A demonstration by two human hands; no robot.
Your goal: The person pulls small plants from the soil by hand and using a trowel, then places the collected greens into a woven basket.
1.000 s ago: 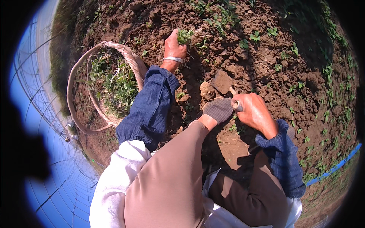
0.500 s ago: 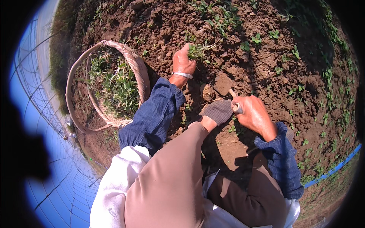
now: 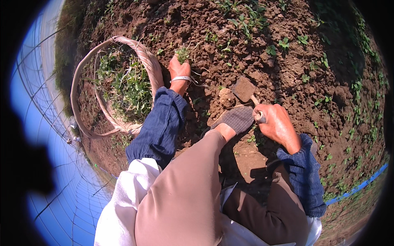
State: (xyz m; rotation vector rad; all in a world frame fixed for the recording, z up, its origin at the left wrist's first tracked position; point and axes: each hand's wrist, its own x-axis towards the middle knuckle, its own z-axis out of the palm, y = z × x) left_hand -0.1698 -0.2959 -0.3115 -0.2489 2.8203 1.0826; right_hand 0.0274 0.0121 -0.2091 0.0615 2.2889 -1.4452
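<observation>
My left hand (image 3: 179, 73) is closed around a small bunch of green weeds (image 3: 183, 55), with thin pale roots trailing out on its right side. It is just right of a woven basket (image 3: 148, 61) with a tall hoop handle, which holds a heap of pulled weeds (image 3: 129, 88). My right hand (image 3: 276, 124) grips the handle of a small hoe (image 3: 244, 89). The hoe's square, soil-stained metal blade rests on or just over the soil, beyond the toe of my shoe.
Cloddy brown soil (image 3: 197, 24) spreads ahead, with leafy plants (image 3: 248, 22) at the top and seedlings (image 3: 283, 43) to the right. My checked dark shoe (image 3: 238, 119) stands beside a pale clod (image 3: 226, 97). A blue hose or pipe (image 3: 361, 186) runs at lower right; netting (image 3: 78, 205) is at left.
My left hand has moved left toward the basket, carrying the bunch of weeds. My right hand and the hoe have stayed nearly in place.
</observation>
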